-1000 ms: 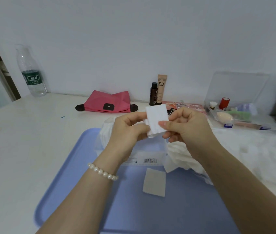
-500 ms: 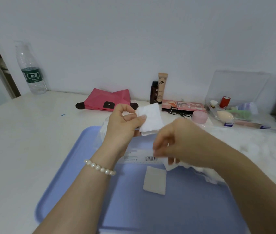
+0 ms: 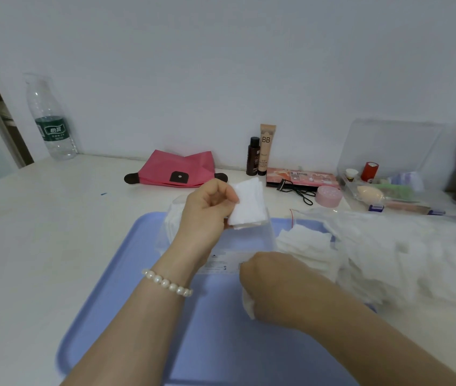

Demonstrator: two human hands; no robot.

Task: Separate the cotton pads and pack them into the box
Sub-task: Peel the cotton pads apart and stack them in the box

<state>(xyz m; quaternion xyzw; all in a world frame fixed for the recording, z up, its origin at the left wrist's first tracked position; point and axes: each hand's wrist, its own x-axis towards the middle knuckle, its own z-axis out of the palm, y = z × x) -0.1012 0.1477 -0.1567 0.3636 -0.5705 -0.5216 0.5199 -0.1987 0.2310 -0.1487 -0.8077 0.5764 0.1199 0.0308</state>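
- Head view, far left: a plastic bottle [image 3: 51,118] stands on the white desk [image 3: 54,232].
- Left hand [image 3: 207,210], pearl bracelet [image 3: 167,282] at the wrist, is raised over the blue tray [image 3: 126,274], fingers pinched shut on a small stack of cotton pads [image 3: 249,204].
- Right hand [image 3: 274,288] is low over the tray, curled around a single pad [image 3: 248,303].
- A clear box [image 3: 268,235] sits on the tray between the hands.
- Right: loose pads [image 3: 307,243] heaped at the tray's edge.

Tray [image 3: 104,316] on table [image 3: 40,246], clear box [image 3: 260,246] on tray, pad pile [image 3: 304,243] right of box, pouch [image 3: 176,169] behind.
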